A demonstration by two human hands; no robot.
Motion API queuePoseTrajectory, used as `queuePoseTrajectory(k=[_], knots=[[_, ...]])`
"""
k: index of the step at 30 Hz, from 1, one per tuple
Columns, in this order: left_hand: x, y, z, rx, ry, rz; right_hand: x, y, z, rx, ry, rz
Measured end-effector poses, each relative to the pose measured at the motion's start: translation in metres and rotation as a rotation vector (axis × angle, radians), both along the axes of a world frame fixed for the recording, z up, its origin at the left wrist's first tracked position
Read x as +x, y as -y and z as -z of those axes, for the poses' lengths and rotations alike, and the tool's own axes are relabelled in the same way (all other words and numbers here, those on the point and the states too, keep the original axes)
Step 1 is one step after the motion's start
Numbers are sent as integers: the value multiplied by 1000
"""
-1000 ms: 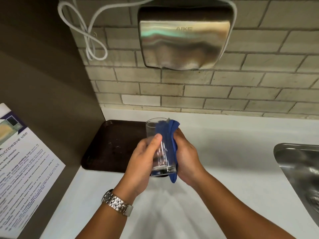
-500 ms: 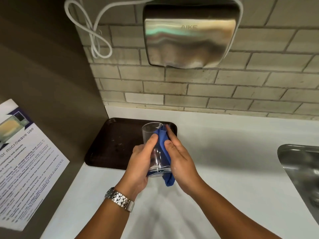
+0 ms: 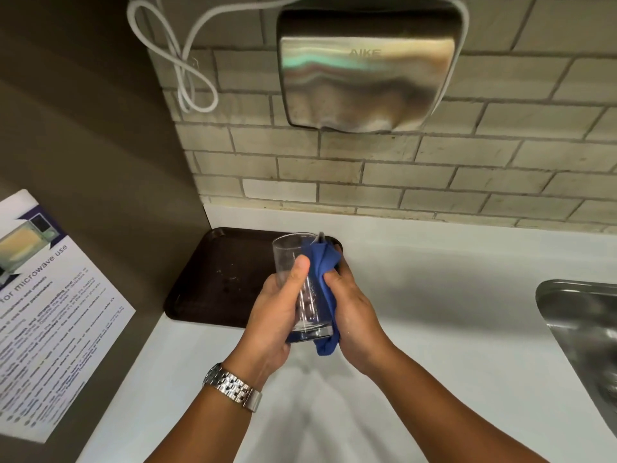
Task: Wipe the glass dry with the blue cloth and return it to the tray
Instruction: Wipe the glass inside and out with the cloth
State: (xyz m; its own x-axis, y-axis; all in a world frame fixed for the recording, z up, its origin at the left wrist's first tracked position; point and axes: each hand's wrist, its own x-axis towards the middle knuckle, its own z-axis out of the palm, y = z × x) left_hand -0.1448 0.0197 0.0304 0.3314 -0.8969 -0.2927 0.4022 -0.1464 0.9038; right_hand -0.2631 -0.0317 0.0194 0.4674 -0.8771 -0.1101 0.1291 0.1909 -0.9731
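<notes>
Now, far to the left of the grips, a printed sheet about microwave use [image 3: 50,312] is fixed on the dark side wall. Nearer, just left of the left grip and partly behind it, a dark brown tray [image 3: 217,279] lies on the white tabletop [image 3: 434,295] in the corner; some small spots are visible on its surface.

On the left wrist there is a metal watch [image 3: 233,387]. The left hand [image 3: 277,315] is closed around the clear glass [image 3: 300,285]: the thumb lies along the near side of the glass, and the other fingers go around the far side. The glass is held in the air, with the mouth pointing away and the thick base toward the camera, over the right edge of the tray and not standing on it.

The blue cloth [image 3: 322,272] lies against the right side of the glass, from the rim down past the base, where one end hangs free. The right hand [image 3: 350,309] presses this cloth to the glass, with the fingers closed on the folds.

Above both grips, a steel hand dryer [image 3: 367,71] hangs on the brick wall, with a white cable [image 3: 187,71] looped at its left. Far to the right of the right grip, the edge of a steel sink [image 3: 584,329] is visible.
</notes>
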Motion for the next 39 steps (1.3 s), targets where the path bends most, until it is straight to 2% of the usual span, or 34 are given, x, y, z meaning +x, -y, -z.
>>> queuePoseTrajectory(k=[4, 8, 10, 13, 16, 19, 27, 31, 34, 37, 39], knots=[[2, -2, 3, -23, -1, -50, -2, -3, 4, 230, 124, -13], [10, -6, 5, -12, 41, -19, -4, -7, 19, 288, 150, -56], [12, -7, 5, -28, 47, -52, -4, -11, 16, 249, 137, -52], [9, -9, 5, -39, 142, -129, -2, -17, 13, 72, 76, -33], [1, -12, 5, -44, 296, -67, 0, -25, 15, -74, 9, -37], [-3, -14, 1, -81, 345, -50, 2, -28, 16, -108, -15, -48], [3, -17, 4, -163, 229, 78, -4, 0, -4, 263, 177, -21], [1, -16, 10, -20, 71, -110, -1, -8, -1, 174, 120, -68], [0, -15, 11, 13, 9, -132, 2, -18, 3, 44, 79, -106], [-2, -14, 9, 4, 124, -102, 2, -13, 1, 67, 108, -88], [0, -11, 8, 5, 234, -84, 1, -7, 1, 188, 168, -38]])
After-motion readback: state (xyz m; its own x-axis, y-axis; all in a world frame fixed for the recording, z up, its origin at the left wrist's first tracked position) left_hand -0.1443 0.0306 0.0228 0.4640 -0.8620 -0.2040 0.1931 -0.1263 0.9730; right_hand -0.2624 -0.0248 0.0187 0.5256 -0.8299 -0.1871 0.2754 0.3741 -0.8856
